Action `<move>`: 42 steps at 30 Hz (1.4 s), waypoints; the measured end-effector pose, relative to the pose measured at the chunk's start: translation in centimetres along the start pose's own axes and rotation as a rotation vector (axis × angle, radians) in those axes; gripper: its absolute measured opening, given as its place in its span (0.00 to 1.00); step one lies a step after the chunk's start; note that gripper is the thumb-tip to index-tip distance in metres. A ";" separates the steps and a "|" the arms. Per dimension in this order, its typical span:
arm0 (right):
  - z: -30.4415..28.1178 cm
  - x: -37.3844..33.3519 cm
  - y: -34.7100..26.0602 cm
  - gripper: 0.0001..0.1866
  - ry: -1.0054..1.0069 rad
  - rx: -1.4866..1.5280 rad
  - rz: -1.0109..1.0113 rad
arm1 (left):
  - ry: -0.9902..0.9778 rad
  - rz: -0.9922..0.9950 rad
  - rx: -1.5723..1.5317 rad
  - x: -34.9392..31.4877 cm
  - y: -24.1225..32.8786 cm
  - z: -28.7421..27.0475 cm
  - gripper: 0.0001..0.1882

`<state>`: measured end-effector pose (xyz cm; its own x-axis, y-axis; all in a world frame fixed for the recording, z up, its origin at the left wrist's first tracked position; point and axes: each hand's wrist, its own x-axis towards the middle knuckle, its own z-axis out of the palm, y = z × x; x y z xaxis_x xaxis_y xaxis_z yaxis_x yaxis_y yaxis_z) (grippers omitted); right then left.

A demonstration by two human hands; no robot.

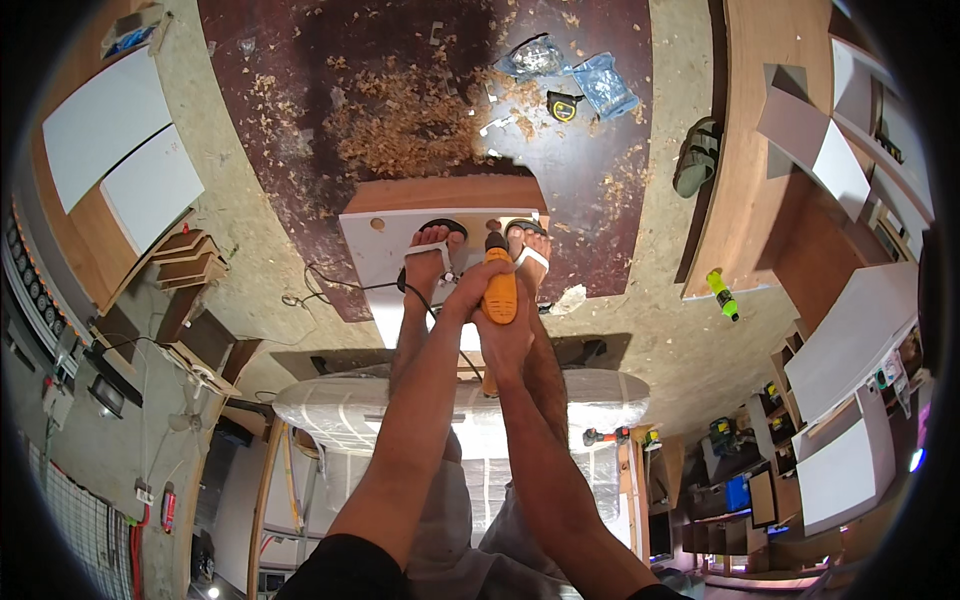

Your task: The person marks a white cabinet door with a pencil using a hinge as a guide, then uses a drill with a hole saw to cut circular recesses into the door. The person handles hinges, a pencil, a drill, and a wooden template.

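Both of my hands hold an orange power drill (501,298) in front of me. My left hand (474,288) grips the left side of its body, and my right hand (508,338) is wrapped round the grip. The dark chuck (494,241) points down and away at a white panel (392,232), beside a round brown spot near its far edge. Whether the bit touches the panel I cannot tell. Another round, wood-coloured recess (377,224) shows at the panel's left. My sandalled feet stand on the panel, one each side of the drill.
A black cord (350,287) runs across my left leg. Wood shavings (400,125) cover the dark red board (290,160) ahead, with a tape measure (563,106) and plastic bags (604,86). A wrapped seat-like piece (330,405) is behind my legs. A green bottle (721,294) lies to the right.
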<state>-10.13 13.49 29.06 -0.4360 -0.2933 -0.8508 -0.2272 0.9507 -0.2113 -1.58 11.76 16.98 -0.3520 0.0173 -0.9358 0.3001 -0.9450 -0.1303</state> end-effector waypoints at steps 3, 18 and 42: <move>-0.2 0.2 -0.2 0.51 -0.008 -0.048 0.008 | -0.006 -0.028 -0.037 0.7 -0.3 -0.4 0.20; 0.5 0.2 -0.3 0.50 0.068 -0.017 -0.078 | 0.111 0.011 0.087 2.5 -0.9 -0.9 0.19; 0.3 0.5 -1.4 0.52 0.016 0.008 0.022 | 0.066 0.033 0.027 4.0 -1.1 -1.6 0.14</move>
<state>-9.77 12.05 28.76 -0.4549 -0.2739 -0.8474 -0.2108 0.9576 -0.1963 -1.88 13.42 12.81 -0.2833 0.0069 -0.9590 0.2864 -0.9537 -0.0914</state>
